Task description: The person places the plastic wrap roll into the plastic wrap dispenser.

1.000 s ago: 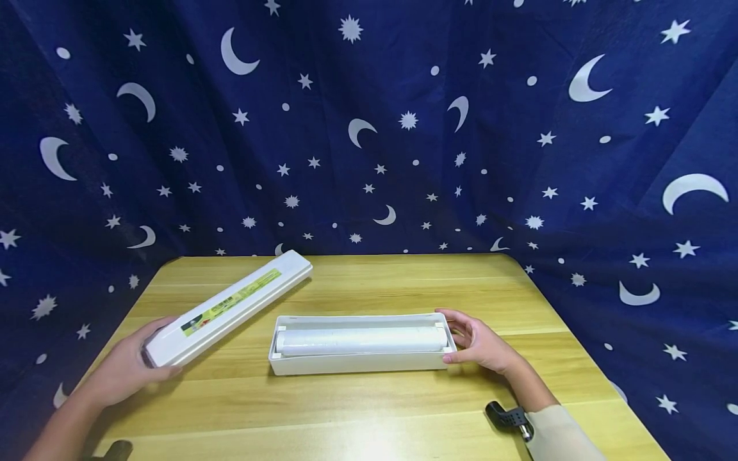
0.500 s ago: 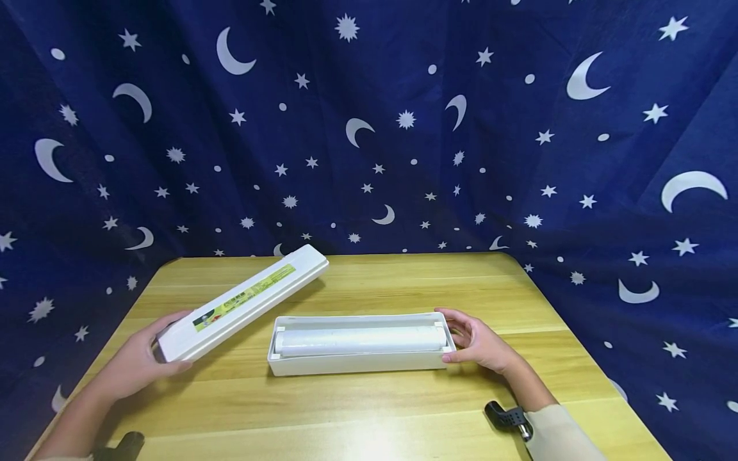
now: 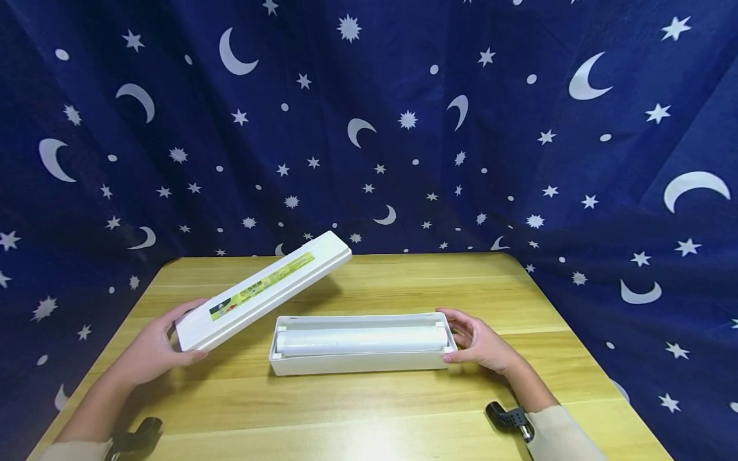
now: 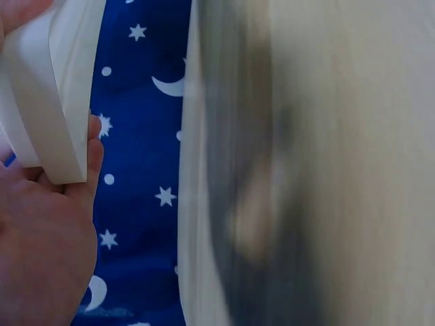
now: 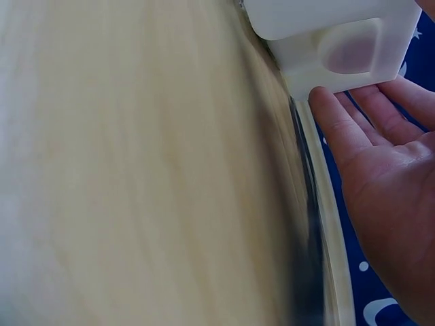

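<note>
My left hand (image 3: 151,351) grips the near end of a long white lid (image 3: 198,330), thumb on the front side and fingers behind. A yellow-green label (image 3: 262,286) runs along its top. The lid slants up to the right, its far end raised over the table. In the left wrist view, the lid's end (image 4: 42,102) sits between thumb and fingers. A long white open box (image 3: 357,365) lies in the middle, holding a white, shiny roll (image 3: 363,341) that looks like cling film. At its right end, my right hand (image 3: 487,346) holds it, thumb in front, fingers behind.
Underneath is a light wooden table (image 3: 369,410) with rounded far corners. Behind it hangs a dark blue curtain (image 3: 323,128) with moons and stars. Black wrist mounts (image 3: 507,416) show near both sleeves.
My left hand has carried the lid to the right, and its far end has risen higher. My right hand and the box have stayed in place.
</note>
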A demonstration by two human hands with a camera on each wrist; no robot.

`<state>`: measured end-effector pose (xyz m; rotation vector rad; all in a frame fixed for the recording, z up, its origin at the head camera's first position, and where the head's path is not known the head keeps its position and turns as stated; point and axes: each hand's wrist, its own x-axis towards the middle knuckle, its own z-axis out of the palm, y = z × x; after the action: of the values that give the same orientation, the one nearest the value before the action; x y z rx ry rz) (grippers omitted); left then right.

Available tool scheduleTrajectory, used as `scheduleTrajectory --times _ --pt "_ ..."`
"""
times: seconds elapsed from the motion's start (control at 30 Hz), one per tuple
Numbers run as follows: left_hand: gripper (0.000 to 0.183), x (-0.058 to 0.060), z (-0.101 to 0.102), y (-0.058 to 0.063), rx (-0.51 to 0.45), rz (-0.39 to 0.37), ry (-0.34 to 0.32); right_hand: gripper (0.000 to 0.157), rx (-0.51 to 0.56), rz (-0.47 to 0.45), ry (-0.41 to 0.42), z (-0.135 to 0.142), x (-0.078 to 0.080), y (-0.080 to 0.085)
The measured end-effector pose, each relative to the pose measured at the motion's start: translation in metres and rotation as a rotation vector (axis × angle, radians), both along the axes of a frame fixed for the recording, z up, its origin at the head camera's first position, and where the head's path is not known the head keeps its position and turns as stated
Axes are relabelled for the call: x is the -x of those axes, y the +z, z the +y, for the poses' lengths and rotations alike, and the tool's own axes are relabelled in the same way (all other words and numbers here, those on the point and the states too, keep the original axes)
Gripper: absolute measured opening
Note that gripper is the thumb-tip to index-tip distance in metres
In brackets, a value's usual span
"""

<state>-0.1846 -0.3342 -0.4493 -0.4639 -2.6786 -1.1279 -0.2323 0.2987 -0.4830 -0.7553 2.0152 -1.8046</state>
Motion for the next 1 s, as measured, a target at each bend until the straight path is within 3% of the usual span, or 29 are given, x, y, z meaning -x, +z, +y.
scheduleTrajectory --times 0.33,0.63,1.0 --pt "0.095 0.01 0.02 0.009 0.0 -0.009 -0.056 0.099 -0.005 -0.025 -0.016 -0.001 -0.001 0.0" --pt "0.095 0.018 0.038 0.021 -0.032 -0.066 -0.113 0.1 -0.011 -0.006 -0.018 0.0 0.0 0.001" --pt "0.094 0.029 0.052 0.027 -0.029 -0.05 -0.192 0.099 -0.024 0.007 -0.024 0.001 0.001 0.001"
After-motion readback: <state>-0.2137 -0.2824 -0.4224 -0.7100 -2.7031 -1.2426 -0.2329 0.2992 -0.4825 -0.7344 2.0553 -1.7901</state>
